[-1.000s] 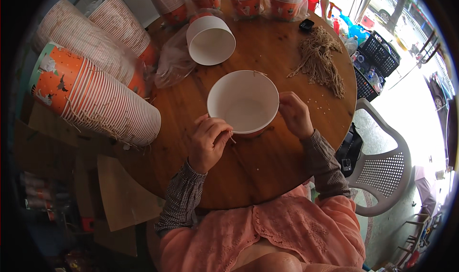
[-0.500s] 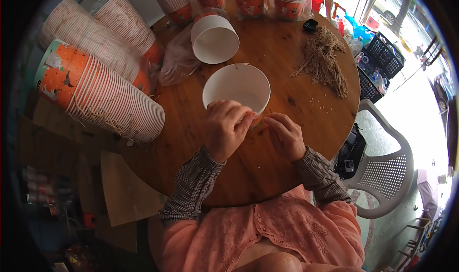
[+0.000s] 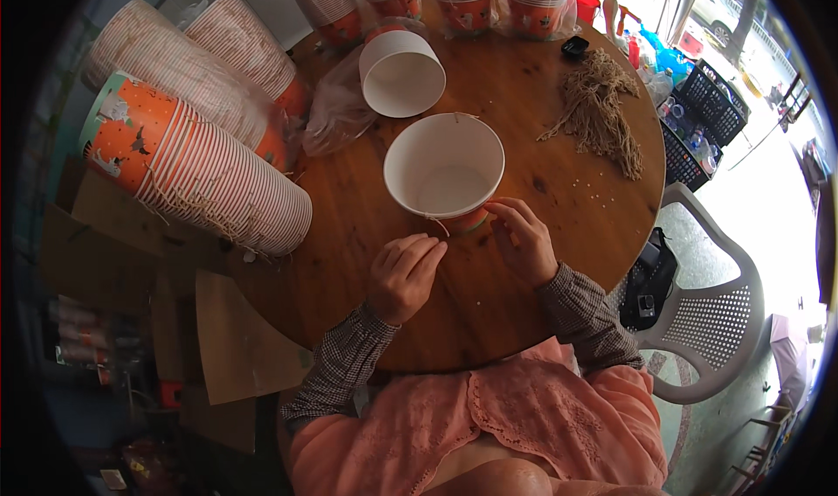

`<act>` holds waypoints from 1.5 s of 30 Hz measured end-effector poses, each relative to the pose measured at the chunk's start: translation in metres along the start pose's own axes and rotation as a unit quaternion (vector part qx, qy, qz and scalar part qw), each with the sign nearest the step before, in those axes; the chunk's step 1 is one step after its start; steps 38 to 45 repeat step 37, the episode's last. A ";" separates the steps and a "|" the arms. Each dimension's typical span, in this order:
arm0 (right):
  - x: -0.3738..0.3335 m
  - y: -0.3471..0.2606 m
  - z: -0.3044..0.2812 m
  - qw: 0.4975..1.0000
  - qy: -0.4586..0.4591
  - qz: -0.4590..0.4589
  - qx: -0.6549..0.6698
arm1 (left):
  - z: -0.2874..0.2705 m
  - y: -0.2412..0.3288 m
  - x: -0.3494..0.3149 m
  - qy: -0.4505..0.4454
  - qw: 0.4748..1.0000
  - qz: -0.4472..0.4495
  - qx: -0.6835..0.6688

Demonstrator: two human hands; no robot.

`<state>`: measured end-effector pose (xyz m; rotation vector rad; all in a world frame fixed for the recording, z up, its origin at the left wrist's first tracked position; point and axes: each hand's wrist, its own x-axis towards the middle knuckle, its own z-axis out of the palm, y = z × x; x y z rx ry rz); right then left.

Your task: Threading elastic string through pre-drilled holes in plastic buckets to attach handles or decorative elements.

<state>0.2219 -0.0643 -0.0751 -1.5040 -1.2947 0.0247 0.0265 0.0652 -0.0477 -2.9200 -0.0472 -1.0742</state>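
Note:
A white-lined paper bucket [image 3: 443, 160] with an orange outside stands in front of me, its mouth tilted toward me. A short piece of string [image 3: 439, 222] hangs from its near rim, and a bit of string also shows at the far rim. My left hand [image 3: 406, 273] is below the near rim, thumb and fingertips pinched at the string's end. At the bucket's right front side is my right hand [image 3: 526, 241], its fingers bent and apart, fingertips by the wall. I see nothing held in it.
Another white bucket [image 3: 403, 75] lies tipped behind, beside crumpled clear plastic [image 3: 336, 116]. Stacked orange buckets [image 3: 218, 169] lie at the left; wrapped stacks stand along the far edge. A bundle of strings [image 3: 602, 112] rests at the right. A grey plastic chair [image 3: 711, 317] stands beside the round table.
My left hand has drawn down and away from the near rim, exposing the hanging string. My right hand has moved against the bucket's side, its fingers spreading. The view has shifted slightly.

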 end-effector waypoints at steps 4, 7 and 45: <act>-0.004 0.001 0.003 1.000 0.010 -0.004 -0.011 | -0.010 0.009 0.048 0.076 0.996 -0.045 -0.005; -0.006 0.001 0.006 1.000 0.021 -0.013 -0.019 | -0.005 0.009 0.070 -0.039 0.996 -0.078 0.013; -0.019 0.031 0.005 0.991 0.037 0.129 0.008 | -0.335 -0.315 -0.037 0.315 0.597 -0.408 -0.615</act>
